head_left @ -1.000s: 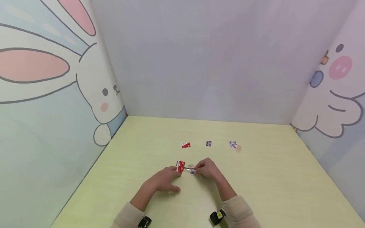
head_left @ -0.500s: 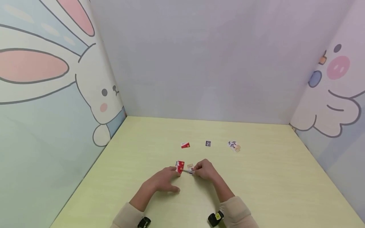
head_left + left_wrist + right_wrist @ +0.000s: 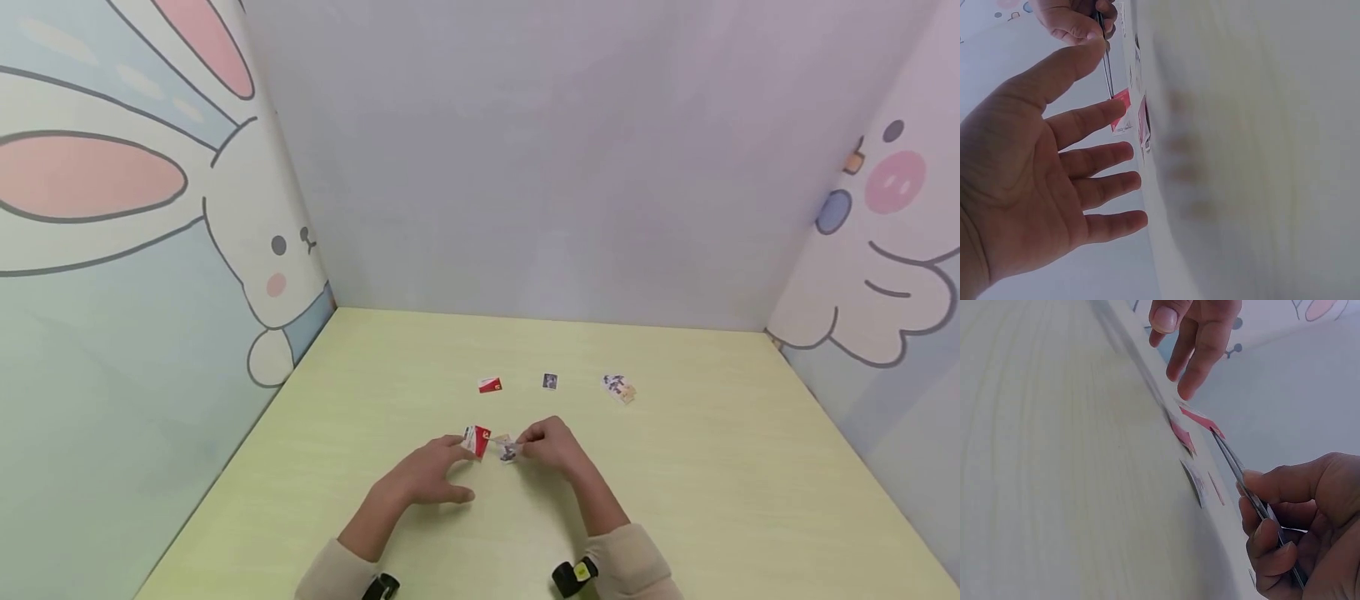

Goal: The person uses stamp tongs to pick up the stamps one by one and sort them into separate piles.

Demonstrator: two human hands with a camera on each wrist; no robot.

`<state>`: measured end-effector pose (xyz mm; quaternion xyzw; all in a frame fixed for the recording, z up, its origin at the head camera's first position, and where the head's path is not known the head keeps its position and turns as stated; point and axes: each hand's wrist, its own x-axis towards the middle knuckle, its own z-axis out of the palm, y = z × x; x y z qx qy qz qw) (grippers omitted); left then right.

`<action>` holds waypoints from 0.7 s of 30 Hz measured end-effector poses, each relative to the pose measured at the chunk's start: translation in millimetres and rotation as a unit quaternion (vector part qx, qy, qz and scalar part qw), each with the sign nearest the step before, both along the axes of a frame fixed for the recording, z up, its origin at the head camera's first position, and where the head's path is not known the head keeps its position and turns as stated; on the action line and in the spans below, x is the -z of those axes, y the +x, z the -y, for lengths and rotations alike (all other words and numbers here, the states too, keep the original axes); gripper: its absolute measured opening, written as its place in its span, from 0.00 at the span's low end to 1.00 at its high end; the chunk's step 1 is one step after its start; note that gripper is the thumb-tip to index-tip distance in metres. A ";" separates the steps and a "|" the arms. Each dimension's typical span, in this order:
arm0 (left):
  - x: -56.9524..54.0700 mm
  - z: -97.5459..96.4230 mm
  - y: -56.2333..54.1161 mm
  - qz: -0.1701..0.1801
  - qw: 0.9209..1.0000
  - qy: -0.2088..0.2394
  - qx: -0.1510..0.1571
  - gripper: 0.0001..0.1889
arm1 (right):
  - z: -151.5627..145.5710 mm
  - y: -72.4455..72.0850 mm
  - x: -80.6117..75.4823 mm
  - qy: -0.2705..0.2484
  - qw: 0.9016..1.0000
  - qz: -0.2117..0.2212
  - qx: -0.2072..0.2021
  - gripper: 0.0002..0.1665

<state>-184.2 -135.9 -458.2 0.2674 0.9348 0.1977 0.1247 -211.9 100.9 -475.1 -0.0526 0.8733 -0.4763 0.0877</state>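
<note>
My right hand (image 3: 553, 443) holds a pair of metal tweezers (image 3: 1235, 461) between thumb and fingers. Their tips meet the edge of a raised small red-and-white paper piece (image 3: 1205, 421). A second red paper piece (image 3: 1180, 435) lies below it on the table. Spread and mostly straight, the fingers of my left hand (image 3: 433, 473) reach the left side of the red-and-white pieces; the left wrist view shows the index fingertip in front of the raised piece (image 3: 1121, 105), contact unclear. Just right of them, under the tweezers, lies a purple-and-white paper piece (image 3: 507, 452), overlapping a tan one (image 3: 502, 438).
Farther back on the pale yellow table (image 3: 360, 375) lie a red-and-white piece (image 3: 490, 385), a dark picture piece (image 3: 550, 382) and an overlapping group of paper pieces (image 3: 618, 388). A grey wall (image 3: 540, 167) stands behind, with cartoon-printed walls at both sides.
The upper red-and-white piece has turned and shifted slightly right at the tweezers' tips, showing more white. My right hand has moved slightly; the left has barely moved.
</note>
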 end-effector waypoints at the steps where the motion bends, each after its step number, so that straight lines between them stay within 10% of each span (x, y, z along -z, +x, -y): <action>1: 0.2 0.2 -0.2 -0.001 1.000 -0.001 -0.001 0.26 | 0.3 -0.2 -0.2 -0.001 1.000 0.001 0.000 0.05; 21: 12.1 -12.2 -14.4 -0.069 0.996 -0.058 0.009 0.26 | -18.7 -20.0 -0.9 -0.007 0.999 -0.002 0.041 0.04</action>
